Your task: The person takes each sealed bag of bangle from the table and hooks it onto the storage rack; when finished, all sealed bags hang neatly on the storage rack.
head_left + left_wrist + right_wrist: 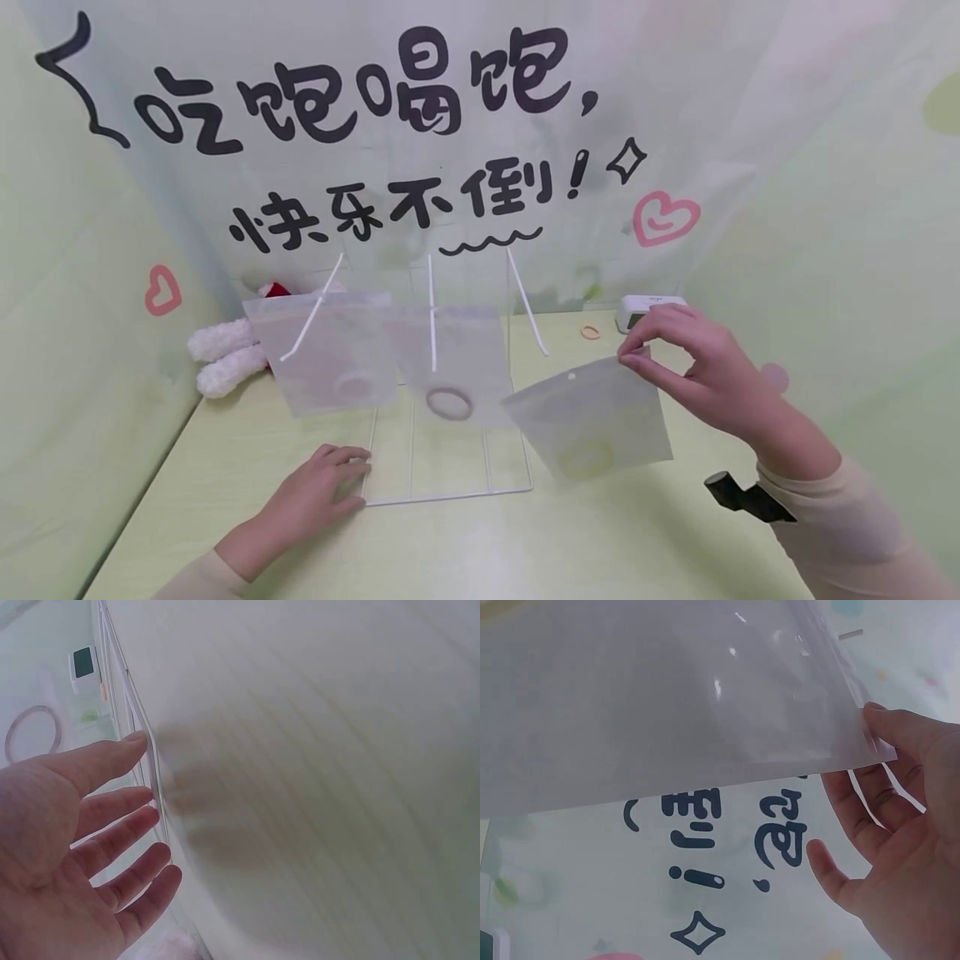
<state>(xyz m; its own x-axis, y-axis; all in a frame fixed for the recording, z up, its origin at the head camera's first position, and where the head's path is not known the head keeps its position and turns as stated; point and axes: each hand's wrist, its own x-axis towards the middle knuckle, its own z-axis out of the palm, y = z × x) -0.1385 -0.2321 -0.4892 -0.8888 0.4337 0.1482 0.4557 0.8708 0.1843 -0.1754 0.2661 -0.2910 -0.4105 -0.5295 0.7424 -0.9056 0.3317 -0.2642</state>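
My right hand (705, 375) pinches the top corner of a translucent zip bag (626, 404) between thumb and fingers. The bag hangs tilted at the right of a white wire rack (450, 498), with a small hole near its top edge and a pale yellow ring (588, 457) inside. In the right wrist view, the bag's corner lies between thumb and forefinger. My left hand (315, 492) rests its fingertips at the left side of the rack's base, fingers relaxed. Two more bags hang on the rack: the left bag (322, 333) and the middle bag (480, 358), which holds a greyish ring (449, 404).
The rack's right prong (528, 304) carries no bag. At the back stand a small white device (637, 307) and an orange ring (590, 332). A fluffy white plush (225, 358) lies behind the left bag. A printed curtain (450, 200) closes off the back.
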